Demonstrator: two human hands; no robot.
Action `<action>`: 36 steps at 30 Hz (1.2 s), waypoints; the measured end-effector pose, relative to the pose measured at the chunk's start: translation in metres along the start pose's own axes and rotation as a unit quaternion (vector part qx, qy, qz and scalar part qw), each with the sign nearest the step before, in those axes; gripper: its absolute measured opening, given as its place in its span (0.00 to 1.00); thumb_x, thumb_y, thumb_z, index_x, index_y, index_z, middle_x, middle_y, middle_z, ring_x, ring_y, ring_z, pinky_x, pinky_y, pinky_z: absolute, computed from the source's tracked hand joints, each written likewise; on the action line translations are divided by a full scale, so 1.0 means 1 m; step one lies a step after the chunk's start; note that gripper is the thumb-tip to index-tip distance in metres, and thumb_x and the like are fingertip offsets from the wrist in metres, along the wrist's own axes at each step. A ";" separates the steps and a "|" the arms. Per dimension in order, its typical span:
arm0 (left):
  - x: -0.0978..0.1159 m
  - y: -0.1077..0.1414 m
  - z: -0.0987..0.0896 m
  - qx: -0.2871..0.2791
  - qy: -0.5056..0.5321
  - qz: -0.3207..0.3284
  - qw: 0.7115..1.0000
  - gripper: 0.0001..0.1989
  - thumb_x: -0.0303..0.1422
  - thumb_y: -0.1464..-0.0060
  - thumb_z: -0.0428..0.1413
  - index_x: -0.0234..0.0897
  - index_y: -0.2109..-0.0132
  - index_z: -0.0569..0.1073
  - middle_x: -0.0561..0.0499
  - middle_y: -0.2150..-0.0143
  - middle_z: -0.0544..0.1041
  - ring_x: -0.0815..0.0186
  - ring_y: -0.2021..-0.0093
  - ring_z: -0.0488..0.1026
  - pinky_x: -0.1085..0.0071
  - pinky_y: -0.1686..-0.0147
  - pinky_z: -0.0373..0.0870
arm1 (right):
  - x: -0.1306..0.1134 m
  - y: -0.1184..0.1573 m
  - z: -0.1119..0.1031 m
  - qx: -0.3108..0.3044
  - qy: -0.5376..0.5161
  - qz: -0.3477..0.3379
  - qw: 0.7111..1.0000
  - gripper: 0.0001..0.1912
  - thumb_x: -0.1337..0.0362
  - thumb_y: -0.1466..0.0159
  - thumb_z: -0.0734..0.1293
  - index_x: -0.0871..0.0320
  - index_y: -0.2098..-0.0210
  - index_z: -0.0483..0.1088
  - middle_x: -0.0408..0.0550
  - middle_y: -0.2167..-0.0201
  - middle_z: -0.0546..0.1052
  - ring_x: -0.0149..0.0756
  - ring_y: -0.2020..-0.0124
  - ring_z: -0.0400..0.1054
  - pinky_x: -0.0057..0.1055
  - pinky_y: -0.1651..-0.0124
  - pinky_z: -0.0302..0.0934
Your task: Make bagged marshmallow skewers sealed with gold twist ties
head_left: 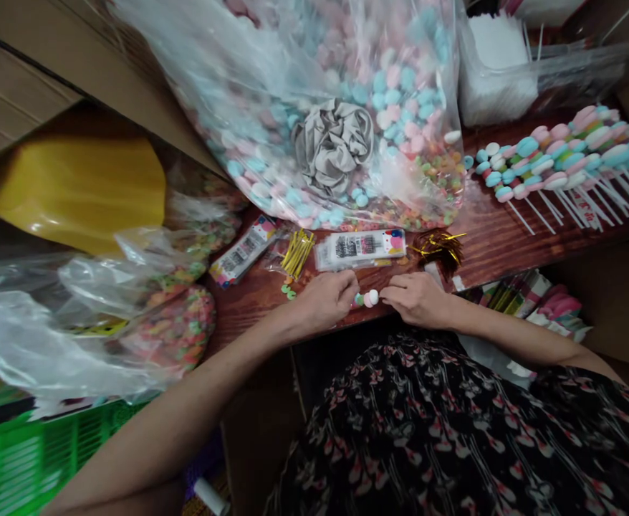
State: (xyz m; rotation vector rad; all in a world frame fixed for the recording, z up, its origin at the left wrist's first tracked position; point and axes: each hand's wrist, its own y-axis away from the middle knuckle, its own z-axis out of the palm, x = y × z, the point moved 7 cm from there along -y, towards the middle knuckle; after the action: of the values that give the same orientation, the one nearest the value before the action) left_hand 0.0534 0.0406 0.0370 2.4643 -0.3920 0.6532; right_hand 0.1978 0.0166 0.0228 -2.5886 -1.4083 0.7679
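My left hand (332,299) is closed around one end of a short row of candies (367,299), whose white, pink and green pieces stick out to its right. At the row's white end is my right hand (412,297), its fingers pressed together; whatever they hold is too small to make out. Just beyond the hands lie a printed clear packet (362,246), a bundle of gold ties (297,252) and a tangle of shiny brown-gold strips (437,251). Green gummy pieces (287,289) rest left of my left hand.
A large clear bag of pink and blue candies (395,93) fills the back, with crumpled grey cloth (334,147) on it. Finished candy sticks (567,154) are piled at right. Bags of gummies (180,322), a yellow object (78,190) and a green basket (13,466) stand left.
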 end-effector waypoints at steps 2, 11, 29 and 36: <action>-0.008 0.008 -0.011 0.040 0.030 0.022 0.999 0.14 0.38 0.39 0.46 0.35 0.65 0.72 0.52 0.72 0.71 0.66 0.70 0.66 0.71 0.68 0.62 | 0.000 0.000 -0.001 0.007 -0.005 0.012 1.000 0.10 0.70 0.35 0.61 0.60 0.68 0.73 0.44 0.73 0.72 0.30 0.72 0.60 0.30 0.68 0.46; -0.030 0.039 0.007 0.064 -0.071 0.119 0.988 0.26 0.48 0.49 0.60 0.38 0.47 0.74 0.41 0.48 0.69 0.53 0.49 0.63 0.53 0.47 0.61 | -0.019 0.000 -0.020 0.136 0.052 -0.120 0.982 0.11 0.70 0.36 0.60 0.56 0.67 0.74 0.44 0.73 0.73 0.31 0.71 0.57 0.32 0.66 0.48; -0.032 0.036 0.033 0.161 0.045 0.142 0.976 0.16 0.44 0.40 0.54 0.35 0.58 0.75 0.47 0.66 0.75 0.63 0.63 0.66 0.64 0.59 0.64 | -0.026 -0.012 0.002 0.077 0.064 -0.084 0.991 0.13 0.72 0.36 0.59 0.58 0.70 0.73 0.47 0.72 0.71 0.33 0.69 0.55 0.33 0.67 0.46; -0.026 0.060 0.008 0.294 -0.052 0.052 0.953 0.16 0.46 0.46 0.60 0.37 0.59 0.75 0.45 0.60 0.76 0.58 0.57 0.70 0.61 0.54 0.64 | -0.023 -0.010 -0.002 0.095 0.073 -0.078 0.990 0.13 0.72 0.36 0.59 0.59 0.69 0.74 0.47 0.73 0.71 0.33 0.70 0.54 0.33 0.67 0.46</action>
State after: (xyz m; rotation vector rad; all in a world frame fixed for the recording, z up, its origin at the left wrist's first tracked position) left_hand 0.0102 -0.0084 0.0434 3.0712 -0.4141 0.7731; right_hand 0.1811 0.0041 0.0360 -2.3109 -1.3997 0.6430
